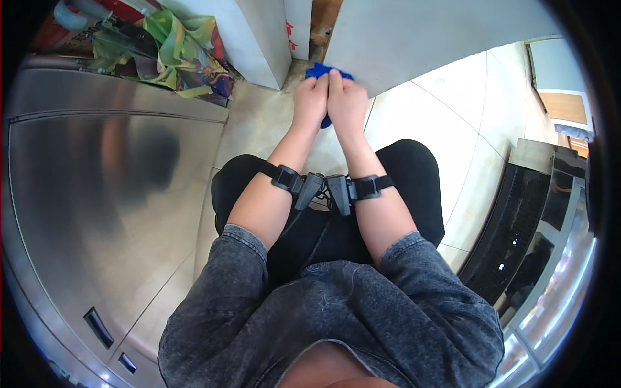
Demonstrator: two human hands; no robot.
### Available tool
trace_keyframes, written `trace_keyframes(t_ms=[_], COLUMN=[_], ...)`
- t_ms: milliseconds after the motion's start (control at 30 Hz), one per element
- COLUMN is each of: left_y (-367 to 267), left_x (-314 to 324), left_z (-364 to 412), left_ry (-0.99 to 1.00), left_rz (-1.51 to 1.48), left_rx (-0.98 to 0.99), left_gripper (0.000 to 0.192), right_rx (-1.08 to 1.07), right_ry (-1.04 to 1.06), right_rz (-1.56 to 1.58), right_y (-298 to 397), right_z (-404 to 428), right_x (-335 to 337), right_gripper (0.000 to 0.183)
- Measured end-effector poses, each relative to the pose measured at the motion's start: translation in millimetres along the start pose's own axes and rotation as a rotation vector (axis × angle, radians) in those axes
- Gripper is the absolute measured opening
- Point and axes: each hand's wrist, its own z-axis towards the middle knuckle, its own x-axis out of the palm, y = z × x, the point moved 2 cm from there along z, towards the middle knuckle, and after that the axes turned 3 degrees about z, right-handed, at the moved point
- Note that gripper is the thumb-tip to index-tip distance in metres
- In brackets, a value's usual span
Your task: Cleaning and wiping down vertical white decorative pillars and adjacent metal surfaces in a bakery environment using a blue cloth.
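A blue cloth (319, 70) is bunched between my two hands, and a loose end of it hangs down below them. My left hand (309, 102) grips it from the left, fingers curled. Pressed up beside it, my right hand (348, 103) holds the cloth from the right with its thumb laid along the top. Both hands are at the lower corner of a pale door panel (417, 34), by its near edge. Whether the cloth touches that edge cannot be seen, as my fingers cover part of it.
A stainless steel cabinet (92, 184) stands close on the left, with a folded patterned umbrella (179, 53) beyond it. Ahead is a white post (257, 43). Light floor tiles (436, 116) run under me. A black vented appliance (514, 213) lines the right side.
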Motion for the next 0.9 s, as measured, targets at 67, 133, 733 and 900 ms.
trace_keyframes(t_ms=[67,133,733,900], left_y=[2.5,-31.7,-49.0,-110.5], left_x=[2.7,-0.8,-1.7,-0.4], left_z=[-1.0,-8.0,-10.8,-25.1], left_ry=[-0.003,-0.01,-0.068,-0.058], left_rz=[0.017,0.08,0.103,0.119], left_rx=[0.034,0.163,0.241,0.321], left_gripper=[0.036,0.038,0.041,0.042], right_rx=[-0.029,-0.066,-0.085,-0.112], right_ry=[-0.029,-0.037,0.001,0.017], right_rz=[-0.003,-0.011,-0.02,0.134], right_y=[-11.4,14.0,30.9,89.5], right_z=[0.9,2.2,5.8,5.8], right_x=[-1.3,-11.6,-14.3,-41.6], right_gripper=[0.044,0.044,0.042,0.044])
